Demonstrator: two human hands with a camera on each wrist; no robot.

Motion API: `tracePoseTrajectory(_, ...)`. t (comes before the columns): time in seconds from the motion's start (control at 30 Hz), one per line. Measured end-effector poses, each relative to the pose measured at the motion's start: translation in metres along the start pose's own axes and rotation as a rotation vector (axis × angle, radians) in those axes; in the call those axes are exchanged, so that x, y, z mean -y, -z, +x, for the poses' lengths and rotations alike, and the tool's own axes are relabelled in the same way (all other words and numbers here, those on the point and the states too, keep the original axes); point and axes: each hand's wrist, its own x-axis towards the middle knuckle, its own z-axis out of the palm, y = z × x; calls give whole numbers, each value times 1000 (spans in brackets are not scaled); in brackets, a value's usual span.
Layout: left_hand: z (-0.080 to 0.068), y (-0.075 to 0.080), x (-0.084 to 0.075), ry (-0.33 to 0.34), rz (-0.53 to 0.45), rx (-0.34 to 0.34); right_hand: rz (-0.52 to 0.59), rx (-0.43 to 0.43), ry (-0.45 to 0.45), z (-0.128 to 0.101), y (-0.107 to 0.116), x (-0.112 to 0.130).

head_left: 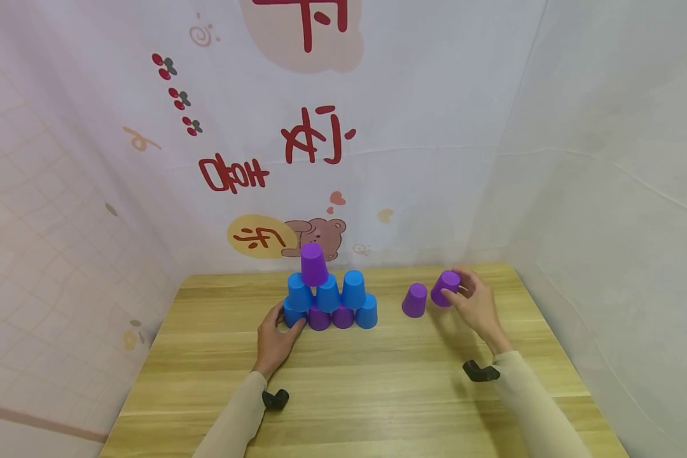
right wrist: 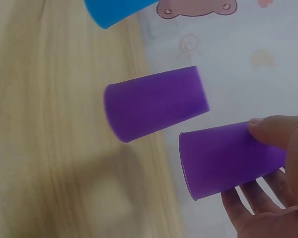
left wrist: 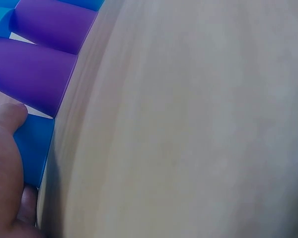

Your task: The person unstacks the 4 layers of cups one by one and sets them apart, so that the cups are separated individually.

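Observation:
Upside-down plastic cups form a stepped stack in the head view. Its bottom row has a blue cup (head_left: 367,312) at the right end, two purple cups (left wrist: 35,74) in the middle and a left-end blue cup (left wrist: 37,146). My left hand (head_left: 276,337) grips that left-end cup, thumb in front. Three blue cups (head_left: 353,290) make the second row, and one purple cup (head_left: 313,264) sits over the left two. To the right, my right hand (right wrist: 273,173) holds a purple cup (right wrist: 228,158), seemingly raised off the table. Left of it, another purple cup (right wrist: 156,104) stands upside down.
The wooden table (head_left: 343,394) runs back to a white printed curtain (head_left: 435,159), with the stack near its rear edge. More curtain hangs along the left and right sides. A black wrist mount (head_left: 481,371) juts from my right sleeve.

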Motion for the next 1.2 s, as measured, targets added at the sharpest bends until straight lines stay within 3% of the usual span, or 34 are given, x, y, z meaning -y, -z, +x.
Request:
tracePoseTrajectory(0.33, 0, 1, 1, 7, -8, 8, -8, 13, -9, -3, -10, -15)
tracePoseTrajectory(0.57, -1, 0, 0, -39, -5, -15, -11, 19, -19, -3, -18, -23)
tracePoseTrajectory(1.2, 0, 1, 1, 3, -27, 6, 7, 48, -48, -4, -24, -35)
